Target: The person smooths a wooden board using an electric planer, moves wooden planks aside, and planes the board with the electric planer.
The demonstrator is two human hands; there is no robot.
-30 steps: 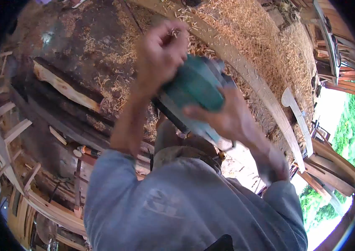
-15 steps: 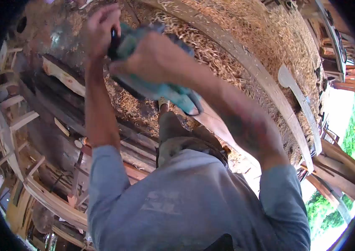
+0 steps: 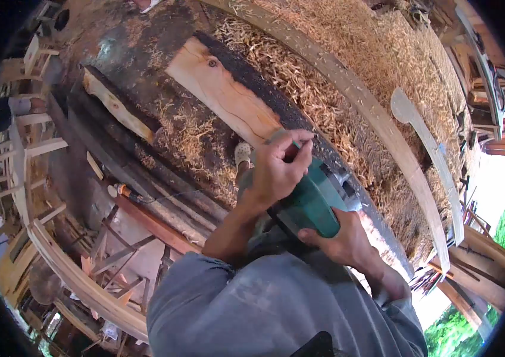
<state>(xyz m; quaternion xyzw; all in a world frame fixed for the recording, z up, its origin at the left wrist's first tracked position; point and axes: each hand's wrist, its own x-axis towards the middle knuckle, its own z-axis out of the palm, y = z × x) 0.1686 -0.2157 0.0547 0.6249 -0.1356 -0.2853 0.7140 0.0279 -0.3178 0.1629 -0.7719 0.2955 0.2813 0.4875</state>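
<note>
A green electric planer (image 3: 318, 199) rests along a pale plank (image 3: 222, 95) with a dark, rough edge, close in front of my body. My right hand (image 3: 347, 238) is wrapped round the rear of the planer, thumb on its near side. At the planer's front end, my left hand (image 3: 282, 166) is closed with curled fingers, apparently round the front grip, which the fingers mostly hide. Ahead of the tool, the plank's bare face shows a knot and wavy grain. The planer's sole is out of sight.
Wood shavings (image 3: 383, 65) cover the ground to the right. A long curved timber (image 3: 359, 98) runs past the plank, beside a pale wooden strip (image 3: 428, 146). Left lie dark beams (image 3: 127, 172), a shorter slab (image 3: 115, 107) and wooden frames (image 3: 44, 146). A person's foot (image 3: 145, 6) shows at the top.
Both hands and the planer have come back along the plank toward my body. The plank's far end is now uncovered, and my left hand has swung right and nearer.
</note>
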